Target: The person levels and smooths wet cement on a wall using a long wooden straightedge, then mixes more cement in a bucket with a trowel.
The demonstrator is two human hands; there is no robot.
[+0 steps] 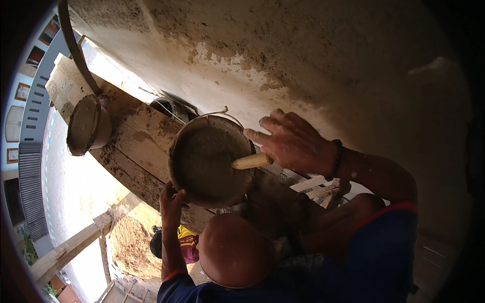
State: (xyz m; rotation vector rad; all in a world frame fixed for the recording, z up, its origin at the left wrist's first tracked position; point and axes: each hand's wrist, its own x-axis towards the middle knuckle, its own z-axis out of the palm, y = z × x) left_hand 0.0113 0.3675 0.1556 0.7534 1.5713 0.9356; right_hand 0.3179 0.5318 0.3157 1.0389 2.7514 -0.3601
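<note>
A round bucket [212,197] stands on the planks in front of me, with grey-brown wet mortar [209,156] inside and a thin wire handle at its far rim. My left hand [173,201] grips its near left side at the rim. Over the right rim, my right hand [293,144] is curled around a tool with a pale wooden handle [251,161]. The handle's rounded end points into the bucket, above the mortar. The tool's other end is hidden under my hand. A dark beaded bracelet sits on my right wrist.
Wooden planks [139,134] run to the far left, spattered with mortar. A second bucket [83,126] stands there beside a curved upright bar [76,48]. A rough, stained wall [323,60] rises beyond. Below left are a timber rail [70,247] and a sand heap [132,247].
</note>
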